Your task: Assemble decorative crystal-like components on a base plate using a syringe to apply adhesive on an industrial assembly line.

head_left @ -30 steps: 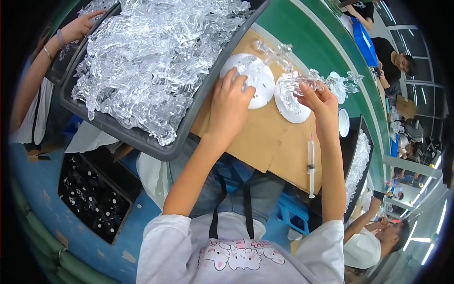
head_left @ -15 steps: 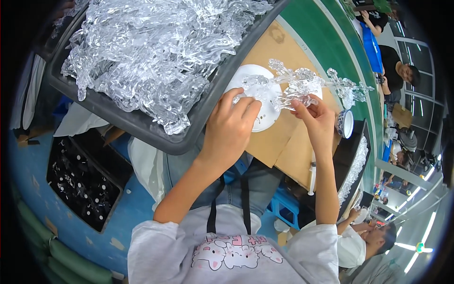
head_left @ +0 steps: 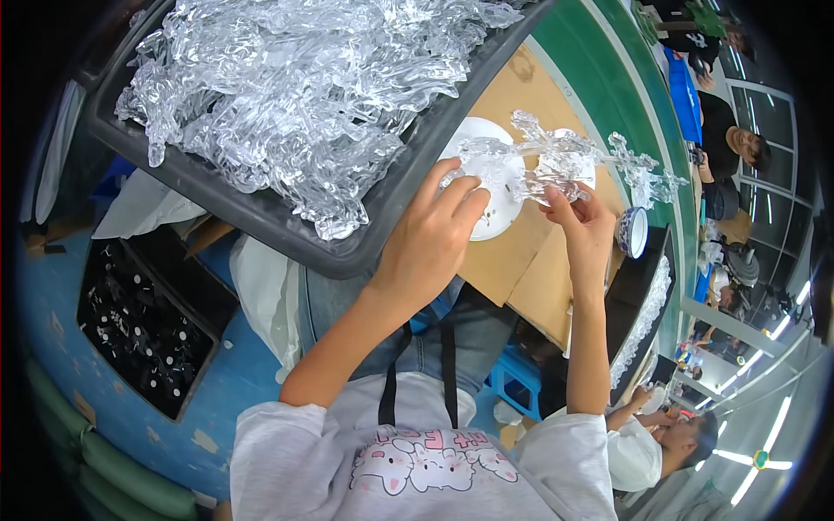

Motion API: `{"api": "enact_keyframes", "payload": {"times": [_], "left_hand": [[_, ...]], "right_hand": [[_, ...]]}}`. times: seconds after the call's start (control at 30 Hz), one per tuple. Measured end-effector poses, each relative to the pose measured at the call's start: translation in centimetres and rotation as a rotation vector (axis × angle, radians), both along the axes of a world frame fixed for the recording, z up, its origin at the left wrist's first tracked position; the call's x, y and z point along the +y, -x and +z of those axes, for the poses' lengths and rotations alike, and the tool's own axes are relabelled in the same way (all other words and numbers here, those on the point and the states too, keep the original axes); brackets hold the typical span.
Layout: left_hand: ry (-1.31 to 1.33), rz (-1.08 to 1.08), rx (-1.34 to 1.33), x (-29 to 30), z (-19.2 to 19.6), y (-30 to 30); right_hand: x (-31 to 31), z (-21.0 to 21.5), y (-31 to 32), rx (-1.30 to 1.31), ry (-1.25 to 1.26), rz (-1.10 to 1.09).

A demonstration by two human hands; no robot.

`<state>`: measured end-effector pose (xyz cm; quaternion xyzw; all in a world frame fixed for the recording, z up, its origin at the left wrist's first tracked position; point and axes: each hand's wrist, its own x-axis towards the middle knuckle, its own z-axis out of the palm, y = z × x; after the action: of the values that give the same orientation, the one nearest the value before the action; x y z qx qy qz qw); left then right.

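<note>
A long, clear plastic branch-shaped piece (head_left: 556,158) with knobbly side shoots is held level above the work surface. My right hand (head_left: 580,227) pinches its lower middle between thumb and fingers. At its left end my left hand (head_left: 434,230) is closed, fingers bent around the tip; the exact grip is partly hidden. Beneath the piece lies a round white plate (head_left: 497,219) with small dark specks on it. Just left of my left hand stands a large dark grey bin (head_left: 347,259) heaped with similar clear plastic pieces (head_left: 295,95).
Brown cardboard (head_left: 537,282) covers the green table (head_left: 569,43). A blue-and-white bowl (head_left: 634,233) stands right of my right hand, beside a black tray (head_left: 638,300) of clear bits. A black crate (head_left: 143,326) sits on the floor at left. Other people work at right.
The whole view has shifted slightly, so the bin and plate sit farther right in it. Both hands keep their hold on the clear piece, with hardly any movement.
</note>
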<state>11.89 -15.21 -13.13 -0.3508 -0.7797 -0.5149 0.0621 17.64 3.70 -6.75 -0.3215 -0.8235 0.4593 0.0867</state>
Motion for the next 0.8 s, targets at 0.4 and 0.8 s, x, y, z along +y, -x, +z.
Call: {"api": "enact_keyframes", "payload": {"times": [0.4,0.8], "left_hand": [[0.01,-0.005,-0.007,-0.1,-0.3,0.0],[0.024,0.039,0.013,0.2,-0.2,-0.2]], "right_hand": [[-3.1,0.6,0.1,-0.119,-0.425,0.025],[-3.5,0.7,0.1,0.003,-0.751,0.175]]}}
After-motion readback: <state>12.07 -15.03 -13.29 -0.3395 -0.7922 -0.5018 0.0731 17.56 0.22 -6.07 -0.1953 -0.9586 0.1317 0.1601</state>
